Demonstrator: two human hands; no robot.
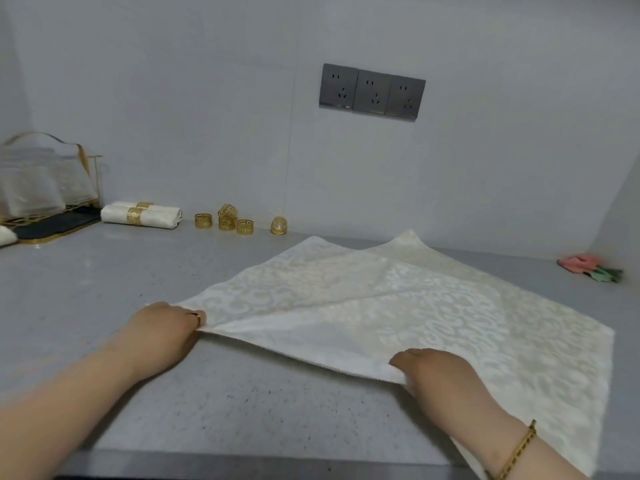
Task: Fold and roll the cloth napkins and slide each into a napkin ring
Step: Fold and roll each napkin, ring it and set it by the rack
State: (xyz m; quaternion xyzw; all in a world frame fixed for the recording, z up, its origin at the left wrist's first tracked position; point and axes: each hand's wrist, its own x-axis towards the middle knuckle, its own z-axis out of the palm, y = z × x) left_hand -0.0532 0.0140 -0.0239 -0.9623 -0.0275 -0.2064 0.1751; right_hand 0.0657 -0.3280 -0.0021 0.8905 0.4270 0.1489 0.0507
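You face a grey speckled counter (104, 289); a plain pale back wall (173, 98) rises behind it and meets a side wall (620, 209) at your right; three dark socket plates (372, 91) sit in a row on the back wall; a gold wire rack (48, 174) stands far left on a dark tray (59, 223); light even, soft.

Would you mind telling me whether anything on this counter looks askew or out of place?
One gold napkin ring is perched tilted on a lower ring, and a rounded ring lies apart to their right.
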